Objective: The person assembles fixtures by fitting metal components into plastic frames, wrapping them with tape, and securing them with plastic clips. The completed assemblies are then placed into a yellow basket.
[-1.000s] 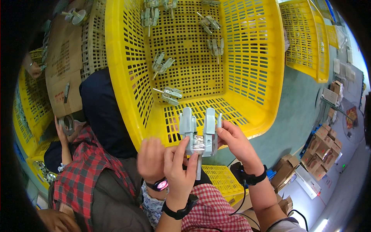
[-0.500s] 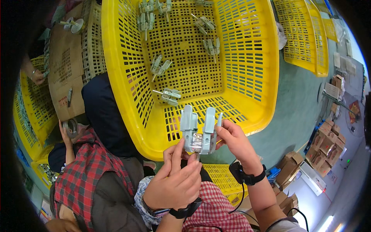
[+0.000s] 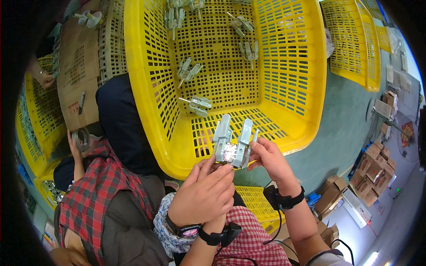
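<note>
A pale grey plastic pronged assembly with a clear or shiny middle section is held upright over the near rim of a yellow basket. My right hand, with a black wristband, has its thumb and fingers closed at the assembly's right side. My left hand, also banded, reaches its underside; most of it is hidden behind a co-worker's hand. That hand wears a watch and a floral sleeve, and lies across mine, its fingertips near the assembly's base. Several similar assemblies with thin metal stems, such as one, lie in the basket.
At left sits a person in a red plaid garment, a hand by a roll of tape. Brown cardboard lies beyond. More yellow baskets stand far right, with cardboard boxes on the right and another basket below my hands.
The assembly has tilted, its prongs leaning right, and its lower stem is now hidden. The co-worker's hand has turned, showing the watch face. The basket appears slightly further right in view.
</note>
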Available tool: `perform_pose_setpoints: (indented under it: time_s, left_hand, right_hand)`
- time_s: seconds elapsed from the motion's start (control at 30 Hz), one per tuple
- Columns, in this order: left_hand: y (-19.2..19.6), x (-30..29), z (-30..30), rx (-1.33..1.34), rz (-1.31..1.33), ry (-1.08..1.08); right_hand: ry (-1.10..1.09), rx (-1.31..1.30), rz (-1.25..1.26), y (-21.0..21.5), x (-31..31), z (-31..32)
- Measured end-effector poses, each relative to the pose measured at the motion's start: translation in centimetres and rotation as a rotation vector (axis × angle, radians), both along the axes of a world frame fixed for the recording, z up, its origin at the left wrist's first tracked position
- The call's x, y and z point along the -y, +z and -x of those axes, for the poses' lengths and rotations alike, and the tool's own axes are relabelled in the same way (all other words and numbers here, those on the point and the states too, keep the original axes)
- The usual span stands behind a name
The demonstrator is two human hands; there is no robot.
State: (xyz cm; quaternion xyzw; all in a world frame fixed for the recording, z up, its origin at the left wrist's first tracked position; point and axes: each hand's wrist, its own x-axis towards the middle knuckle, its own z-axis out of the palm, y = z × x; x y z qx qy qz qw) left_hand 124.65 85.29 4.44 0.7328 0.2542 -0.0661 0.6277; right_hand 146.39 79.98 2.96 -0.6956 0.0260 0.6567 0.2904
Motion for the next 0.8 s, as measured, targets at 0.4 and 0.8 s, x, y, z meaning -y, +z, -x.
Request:
perform_pose_setpoints:
  time_s: [0.4,0.8]
  left_hand:
    - [0.9,-2.4,-0.4,0.077,-0.499,-0.194]
    - [1.9,4.5,-4.0,-0.101,0.421,1.303]
  right_hand:
    - [-0.011,-0.001,0.032,-0.3,-0.4,-0.5]
    - [-0.073,0.185,0.066,-6.1,-1.1,-3.0]
